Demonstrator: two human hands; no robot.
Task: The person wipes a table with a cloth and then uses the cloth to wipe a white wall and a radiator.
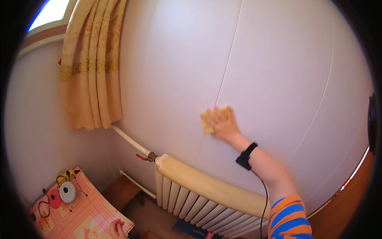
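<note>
My right hand (222,124) presses a yellow cloth (208,125) flat against the pale wall panels (179,74), across a vertical seam and above the radiator. The hand is slightly blurred. A black strap with a small device (247,156) is round that wrist, and a cable hangs from it. At the bottom left, my left hand (117,228) is partly in view beside the edge of a table with a pink patterned cover (86,213); its fingers are loosely curled and no object shows in it.
Below the wall panels stands a cream radiator (209,185), with a pipe and a red-handled valve (142,157) at its left. An orange curtain (92,74) hangs by the window. A yellow power strip (66,177), cables and round objects lie on the table. A brown wooden surface (343,206) stands at right.
</note>
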